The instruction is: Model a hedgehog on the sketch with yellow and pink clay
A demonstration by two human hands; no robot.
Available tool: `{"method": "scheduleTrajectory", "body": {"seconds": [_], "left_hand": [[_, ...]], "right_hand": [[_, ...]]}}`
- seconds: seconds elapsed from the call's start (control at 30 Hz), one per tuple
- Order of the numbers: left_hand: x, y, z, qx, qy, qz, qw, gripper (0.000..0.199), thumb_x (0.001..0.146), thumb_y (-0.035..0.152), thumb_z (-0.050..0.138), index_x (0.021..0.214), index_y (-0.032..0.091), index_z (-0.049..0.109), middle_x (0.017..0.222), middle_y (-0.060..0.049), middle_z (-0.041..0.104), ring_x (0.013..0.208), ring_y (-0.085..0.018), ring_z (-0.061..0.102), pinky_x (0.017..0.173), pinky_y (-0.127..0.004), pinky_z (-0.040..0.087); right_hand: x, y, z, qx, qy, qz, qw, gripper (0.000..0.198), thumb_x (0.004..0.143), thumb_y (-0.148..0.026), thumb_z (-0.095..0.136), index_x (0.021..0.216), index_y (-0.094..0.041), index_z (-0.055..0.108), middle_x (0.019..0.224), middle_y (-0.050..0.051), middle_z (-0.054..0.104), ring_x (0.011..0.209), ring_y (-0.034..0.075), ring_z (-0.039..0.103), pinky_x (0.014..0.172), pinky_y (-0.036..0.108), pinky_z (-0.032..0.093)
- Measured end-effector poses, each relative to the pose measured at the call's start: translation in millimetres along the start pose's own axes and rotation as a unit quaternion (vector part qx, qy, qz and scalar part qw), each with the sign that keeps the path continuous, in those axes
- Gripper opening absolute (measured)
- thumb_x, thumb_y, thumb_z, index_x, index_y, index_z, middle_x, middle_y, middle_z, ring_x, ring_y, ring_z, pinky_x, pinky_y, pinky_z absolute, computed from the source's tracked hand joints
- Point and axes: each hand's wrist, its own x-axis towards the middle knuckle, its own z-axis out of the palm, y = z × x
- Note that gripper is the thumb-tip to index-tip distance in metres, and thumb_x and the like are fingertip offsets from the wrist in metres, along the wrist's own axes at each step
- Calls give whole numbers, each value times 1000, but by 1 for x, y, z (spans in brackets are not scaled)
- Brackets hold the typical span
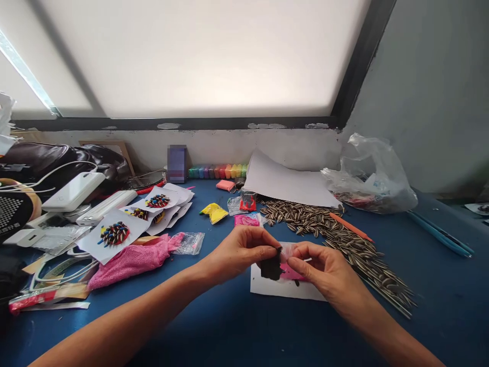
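My left hand (250, 248) pinches a flat black piece of modelling clay (271, 266) by its upper edge. Closed beside it, my right hand (319, 262) grips a small clear plastic wrapper (287, 250) that meets the clay. Below both hands lies a white sheet of paper (286, 293) bearing a bright pink shape (292, 273), partly covered by my fingers. A small dark speck rests on the sheet near that shape. Striped sunflower seeds (367, 255) spread behind and to the right of my right hand.
Finished seed-and-clay cards (116, 234) and a pink cloth (133, 262) lie left. Small clay packets, including a yellow one (214, 213), sit beyond my hands. An orange pencil-like stick (351, 227) crosses the seeds. A plastic bag (378, 188) and blue pen-like tool (439, 234) are right.
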Motion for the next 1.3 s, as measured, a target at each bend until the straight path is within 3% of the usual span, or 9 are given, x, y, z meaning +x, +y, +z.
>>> {"method": "scheduleTrajectory", "body": {"seconds": [0.17, 0.33, 0.43, 0.53, 0.7, 0.83, 1.13, 1.3], "left_hand": [[3, -4, -2, 46, 48, -9, 998, 43, 74, 46, 74, 93, 9, 64, 74, -9, 69, 63, -15, 65, 59, -28, 52], [2, -2, -3, 100, 50, -15, 994, 34, 79, 43, 68, 85, 9, 63, 72, -7, 67, 61, -13, 62, 57, -25, 51], [0, 1, -2, 143, 42, -11, 989, 32, 84, 41, 62, 84, 9, 64, 68, -5, 64, 56, -10, 58, 55, -22, 49], [-2, 3, 0, 163, 40, -21, 986, 31, 87, 40, 57, 83, 10, 62, 68, -5, 64, 57, -11, 59, 55, -22, 48], [-3, 4, 3, 182, 45, -22, 982, 25, 89, 32, 53, 83, 10, 62, 66, -3, 60, 56, -10, 56, 53, -21, 45], [-4, 5, 4, 187, 42, -18, 981, 24, 91, 31, 52, 84, 10, 62, 67, -3, 60, 57, -10, 56, 54, -21, 46], [-3, -1, 6, 143, 29, -17, 989, 24, 89, 33, 56, 79, 11, 58, 66, -5, 67, 55, -10, 61, 52, -20, 47], [-3, -3, 6, 132, 18, -25, 991, 24, 89, 33, 55, 80, 11, 59, 67, -5, 68, 55, -10, 62, 52, -19, 47]], "right_hand": [[-1, -1, -3, 45, 26, -9, 999, 35, 79, -54, 68, 77, -20, 69, 102, 6, 69, 98, 21, 62, 91, 33, 46], [-4, -7, -3, 40, 18, -18, 999, 35, 81, -54, 65, 89, -21, 75, 105, 8, 72, 106, 25, 62, 98, 38, 44], [-3, -10, -4, 5, 5, -22, 1000, 29, 81, -48, 66, 92, -23, 75, 95, 5, 73, 94, 22, 65, 90, 35, 48], [-3, -13, -5, -11, -1, -16, 1000, 25, 80, -45, 65, 73, -22, 72, 75, 2, 69, 75, 18, 63, 76, 32, 51], [-1, -14, -6, -11, -4, 5, 1000, 30, 75, -47, 70, 83, -19, 77, 78, 5, 72, 72, 19, 66, 70, 32, 54], [1, -8, -6, -13, 7, 3, 1000, 28, 71, -46, 73, 71, -18, 74, 66, 3, 67, 62, 16, 61, 62, 29, 52], [-1, 0, 0, -21, -16, -48, 999, 26, 80, -42, 63, 67, -22, 74, 87, 4, 64, 82, 18, 60, 73, 31, 52], [0, 2, 2, -12, -11, -36, 999, 27, 81, -44, 66, 86, -21, 78, 92, 6, 70, 80, 19, 63, 74, 34, 54]]}}
